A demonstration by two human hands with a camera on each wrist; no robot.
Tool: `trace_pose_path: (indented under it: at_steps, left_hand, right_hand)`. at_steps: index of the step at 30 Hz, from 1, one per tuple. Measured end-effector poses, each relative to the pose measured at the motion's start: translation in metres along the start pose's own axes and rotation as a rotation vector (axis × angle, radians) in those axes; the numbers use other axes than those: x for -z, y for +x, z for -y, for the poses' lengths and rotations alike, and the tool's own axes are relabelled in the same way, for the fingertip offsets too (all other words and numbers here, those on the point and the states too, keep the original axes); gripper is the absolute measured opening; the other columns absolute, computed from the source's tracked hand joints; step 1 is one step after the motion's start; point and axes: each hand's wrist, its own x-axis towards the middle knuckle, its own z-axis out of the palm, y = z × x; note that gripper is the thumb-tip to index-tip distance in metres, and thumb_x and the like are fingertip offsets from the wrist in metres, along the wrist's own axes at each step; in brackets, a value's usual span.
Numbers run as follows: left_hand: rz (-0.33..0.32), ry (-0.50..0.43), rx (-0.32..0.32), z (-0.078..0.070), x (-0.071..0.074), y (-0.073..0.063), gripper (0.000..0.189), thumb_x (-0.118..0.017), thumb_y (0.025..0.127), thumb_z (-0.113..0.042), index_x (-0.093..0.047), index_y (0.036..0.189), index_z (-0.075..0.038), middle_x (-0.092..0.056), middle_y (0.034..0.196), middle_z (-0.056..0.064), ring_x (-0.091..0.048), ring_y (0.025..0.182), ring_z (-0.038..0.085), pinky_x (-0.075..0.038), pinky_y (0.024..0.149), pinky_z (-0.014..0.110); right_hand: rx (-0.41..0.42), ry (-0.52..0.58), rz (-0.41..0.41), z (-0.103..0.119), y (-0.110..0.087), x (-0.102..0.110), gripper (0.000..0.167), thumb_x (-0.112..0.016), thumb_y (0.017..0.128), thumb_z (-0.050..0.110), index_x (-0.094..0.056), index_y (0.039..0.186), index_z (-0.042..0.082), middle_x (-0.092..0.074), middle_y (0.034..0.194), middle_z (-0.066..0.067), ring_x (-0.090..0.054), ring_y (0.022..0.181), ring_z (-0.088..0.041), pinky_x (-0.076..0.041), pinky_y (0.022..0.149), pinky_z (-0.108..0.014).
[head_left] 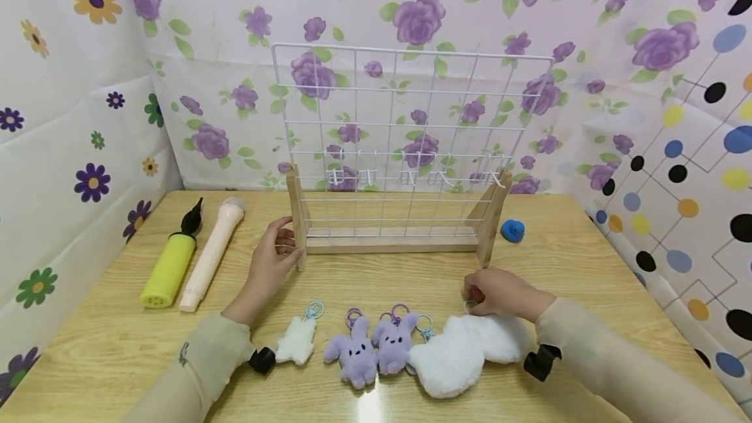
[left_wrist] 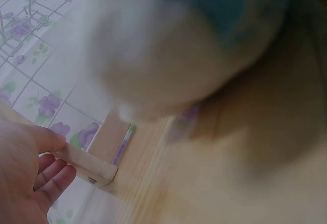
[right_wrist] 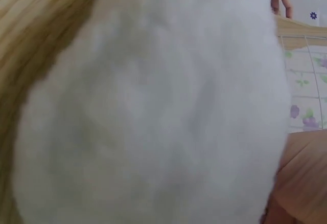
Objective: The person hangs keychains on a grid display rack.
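My left hand holds the left wooden leg of a white wire grid rack, thumb along its front edge, other fingers bent beside it. My right hand pinches the light-blue key ring of a fluffy white plush keychain, in front of the rack's right leg. White plush fills most of the right wrist view. Another white plush part lies against it, beside a second blue ring. Two purple bunny keychains and a white star-shaped plush keychain lie to the left.
Several white hooks hang on the grid. A yellow-green hand pump with a black nozzle and a pale pink tube-shaped thing lie at the left. A small blue duck-like toy sits right of the rack. Patterned cloth walls surround the table.
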Motion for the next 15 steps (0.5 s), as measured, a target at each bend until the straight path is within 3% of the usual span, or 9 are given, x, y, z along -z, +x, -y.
trace_pose_path:
  at_steps: [7, 15]
  left_hand:
    - [-0.002, 0.002, -0.01, -0.0004, 0.0, 0.0007, 0.065, -0.068, 0.083, 0.006, -0.037, 0.14, -0.001, -0.056, 0.113, 0.022, -0.058, 0.098, 0.032, -0.056, 0.081, 0.026]
    - [-0.006, 0.007, -0.019, -0.0001, -0.0006, 0.0, 0.065, -0.068, 0.083, 0.006, -0.037, 0.14, -0.001, -0.056, 0.112, 0.022, -0.059, 0.098, 0.032, -0.056, 0.083, 0.037]
  right_hand:
    - [0.015, 0.009, -0.033, -0.0002, -0.0013, -0.0033, 0.014, -0.077, 0.08, 0.015, -0.063, 0.081, 0.016, -0.056, 0.069, 0.007, -0.044, 0.062, -0.001, -0.039, 0.056, -0.018]
    - [0.04, 0.048, -0.059, -0.0037, -0.0023, -0.0079, 0.014, -0.077, 0.079, 0.012, -0.064, 0.083, 0.013, -0.062, 0.075, 0.006, -0.054, 0.067, -0.004, -0.045, 0.059, -0.018]
